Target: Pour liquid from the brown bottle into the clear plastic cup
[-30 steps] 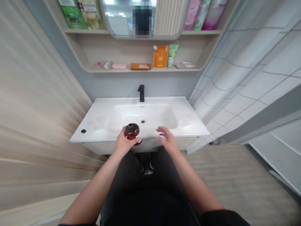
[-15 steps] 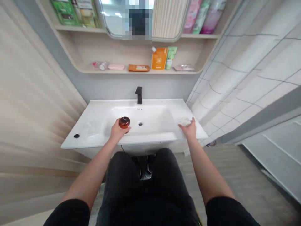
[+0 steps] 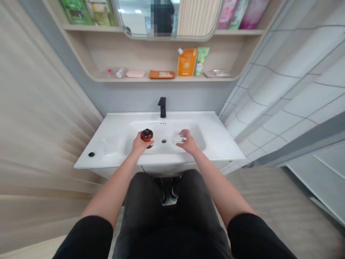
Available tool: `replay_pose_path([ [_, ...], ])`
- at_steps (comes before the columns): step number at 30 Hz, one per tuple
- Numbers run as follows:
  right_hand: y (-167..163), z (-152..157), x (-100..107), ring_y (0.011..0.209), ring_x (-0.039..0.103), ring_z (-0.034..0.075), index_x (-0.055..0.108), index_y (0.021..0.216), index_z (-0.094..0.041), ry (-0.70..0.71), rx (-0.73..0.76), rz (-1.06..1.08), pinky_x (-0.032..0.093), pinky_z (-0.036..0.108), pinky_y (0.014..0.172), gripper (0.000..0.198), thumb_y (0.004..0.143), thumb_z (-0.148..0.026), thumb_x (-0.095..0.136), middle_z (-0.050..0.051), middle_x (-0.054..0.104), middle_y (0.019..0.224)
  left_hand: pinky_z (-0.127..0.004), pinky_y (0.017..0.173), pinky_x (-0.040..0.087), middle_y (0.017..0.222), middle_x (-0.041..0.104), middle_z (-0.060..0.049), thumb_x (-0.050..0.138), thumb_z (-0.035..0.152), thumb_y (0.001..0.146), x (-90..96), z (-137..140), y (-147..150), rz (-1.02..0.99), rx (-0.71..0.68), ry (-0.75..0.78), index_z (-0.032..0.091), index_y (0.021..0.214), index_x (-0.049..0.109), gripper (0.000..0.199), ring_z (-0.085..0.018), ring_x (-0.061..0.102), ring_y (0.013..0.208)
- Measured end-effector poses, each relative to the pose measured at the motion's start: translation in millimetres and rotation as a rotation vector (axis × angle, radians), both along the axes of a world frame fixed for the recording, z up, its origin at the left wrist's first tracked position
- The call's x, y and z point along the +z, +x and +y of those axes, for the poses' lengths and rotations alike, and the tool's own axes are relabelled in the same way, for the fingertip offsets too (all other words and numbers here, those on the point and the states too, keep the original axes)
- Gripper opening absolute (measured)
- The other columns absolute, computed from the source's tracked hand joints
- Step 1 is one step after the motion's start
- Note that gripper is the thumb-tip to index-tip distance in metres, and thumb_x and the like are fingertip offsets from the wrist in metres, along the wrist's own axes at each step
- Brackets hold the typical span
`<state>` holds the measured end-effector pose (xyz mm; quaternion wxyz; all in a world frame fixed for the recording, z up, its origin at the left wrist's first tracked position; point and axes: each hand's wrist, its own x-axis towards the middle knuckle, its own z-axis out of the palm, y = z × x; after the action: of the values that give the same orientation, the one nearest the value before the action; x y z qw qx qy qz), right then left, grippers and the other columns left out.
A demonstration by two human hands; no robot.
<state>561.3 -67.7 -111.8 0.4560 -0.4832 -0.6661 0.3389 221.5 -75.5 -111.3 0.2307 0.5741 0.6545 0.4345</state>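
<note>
My left hand (image 3: 140,144) is wrapped round a brown bottle (image 3: 147,136) with an open, capless neck, held upright over the left part of the white sink basin (image 3: 161,153). In my right hand (image 3: 188,142) is a small clear container (image 3: 178,138), cup-like, held over the basin to the right of the drain (image 3: 164,141). Its exact shape is hard to make out. A black cap (image 3: 91,154) lies on the counter's left end, beside a clear tray (image 3: 110,144).
A black faucet (image 3: 162,107) stands behind the basin. Above it, the wall shelf (image 3: 167,80) holds an orange pouch (image 3: 187,63), a green tube (image 3: 201,61), a pink soap box (image 3: 135,74) and an orange packet (image 3: 162,74). A mirror (image 3: 134,21) hangs higher up.
My right hand has taken the clear container from the counter's right side and carried it left over the basin. My left hand keeps hold of the brown bottle. The view has shifted slightly.
</note>
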Motion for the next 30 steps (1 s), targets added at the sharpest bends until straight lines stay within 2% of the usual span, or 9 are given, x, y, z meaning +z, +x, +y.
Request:
replay_pose_path([
  [4,-43,20,-21,0.115,0.068,0.028,0.04,0.13,-0.033,-0.122,0.059,0.062,0.063,0.042,0.087,0.086,0.059,-0.03,0.089,0.007,0.068,0.127,-0.039,0.109,0.058,0.129,0.081,-0.007,0.1,0.039,0.071,-1.4,9,10,-0.012,0.013,-0.007,0.027,0.137,0.063,0.077,-0.027,0.077,0.12],
  [6,-53,27,-33,0.112,0.068,0.027,0.041,0.126,-0.033,-0.169,0.045,0.061,0.063,0.042,0.085,0.084,0.057,-0.027,0.089,0.005,0.069,0.124,-0.039,0.108,0.058,0.127,0.082,-0.006,0.1,0.039,0.071,-3.5,12,11,0.002,0.001,-0.021,0.028,0.137,0.063,0.077,-0.027,0.078,0.119],
  [9,-56,28,-42,0.112,0.069,0.027,0.046,0.124,-0.032,-0.143,0.036,0.018,0.064,0.042,0.088,0.078,0.058,-0.024,0.087,0.005,0.069,0.124,-0.039,0.106,0.059,0.127,0.082,-0.006,0.101,0.038,0.07,-6.4,14,10,0.03,-0.014,-0.023,0.028,0.136,0.064,0.077,-0.028,0.078,0.118],
  [15,-52,19,-39,0.116,0.071,0.028,0.053,0.133,-0.031,-0.081,0.114,-0.04,0.065,0.045,0.094,0.08,0.064,-0.029,0.093,0.007,0.072,0.127,-0.039,0.101,0.061,0.122,0.083,-0.006,0.099,0.039,0.072,-6.1,9,13,0.144,-0.093,-0.016,0.029,0.139,0.063,0.077,-0.029,0.079,0.113],
  [21,-53,17,-38,0.123,0.07,0.028,0.055,0.141,-0.032,-0.074,0.186,-0.021,0.064,0.045,0.098,0.082,0.068,-0.029,0.092,0.009,0.071,0.132,-0.04,0.104,0.06,0.129,0.081,-0.011,0.099,0.039,0.072,-1.8,2,20,0.293,-0.197,0.005,0.026,0.143,0.061,0.081,-0.032,0.077,0.119],
  [25,-52,18,-38,0.123,0.07,0.028,0.056,0.143,-0.031,-0.06,0.184,-0.064,0.064,0.043,0.096,0.082,0.068,-0.024,0.089,0.008,0.071,0.132,-0.04,0.106,0.059,0.132,0.08,-0.01,0.098,0.038,0.074,-0.7,1,22,0.336,-0.228,0.011,0.026,0.143,0.062,0.079,-0.032,0.077,0.121],
  [30,-50,17,-37,0.114,0.072,0.027,0.06,0.143,-0.031,-0.077,0.128,-0.126,0.062,0.045,0.099,0.083,0.066,-0.025,0.093,0.007,0.073,0.129,-0.041,0.107,0.058,0.134,0.078,-0.011,0.096,0.035,0.076,1.8,-1,24,0.412,-0.227,0.016,0.027,0.143,0.063,0.076,-0.034,0.075,0.124],
])
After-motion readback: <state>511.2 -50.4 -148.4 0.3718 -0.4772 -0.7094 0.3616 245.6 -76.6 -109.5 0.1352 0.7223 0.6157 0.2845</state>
